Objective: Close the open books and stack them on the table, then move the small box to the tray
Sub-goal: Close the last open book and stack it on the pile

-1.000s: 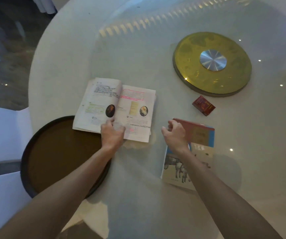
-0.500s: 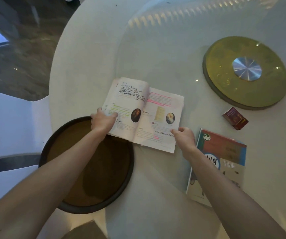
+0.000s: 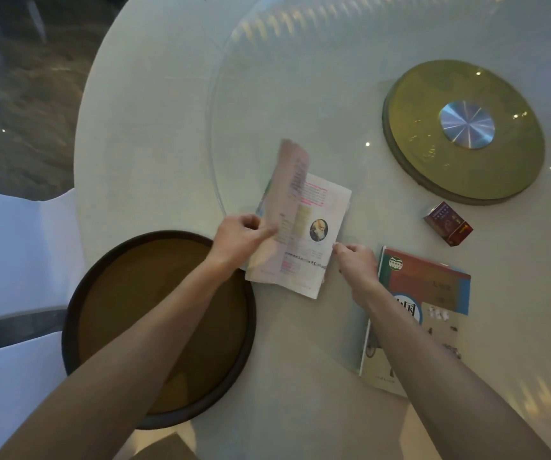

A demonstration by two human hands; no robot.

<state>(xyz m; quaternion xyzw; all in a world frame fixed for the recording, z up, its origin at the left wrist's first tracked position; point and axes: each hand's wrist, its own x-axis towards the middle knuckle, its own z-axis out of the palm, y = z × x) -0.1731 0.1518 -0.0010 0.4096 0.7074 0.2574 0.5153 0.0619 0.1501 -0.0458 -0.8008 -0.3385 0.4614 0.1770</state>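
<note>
Left half of open textbook (image 3: 304, 234) raised upright, pinched by left hand (image 3: 239, 239), right hand (image 3: 355, 260) fingers curled on its near-right corner, closed book (image 3: 433, 293) right, small red box (image 3: 448, 224) beyond, round tray (image 3: 78, 313) near-left.

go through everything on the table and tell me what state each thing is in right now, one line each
Highlighted textbook with the portrait page: half closed, left half lifted and folding over.
Red-and-blue covered textbook: closed, flat on the table.
Small dark red box: closed, on the table, not on the tray.
Round dark brown tray: empty.
Left hand: holding the lifted pages.
Right hand: at the open book's lower right corner.
</note>
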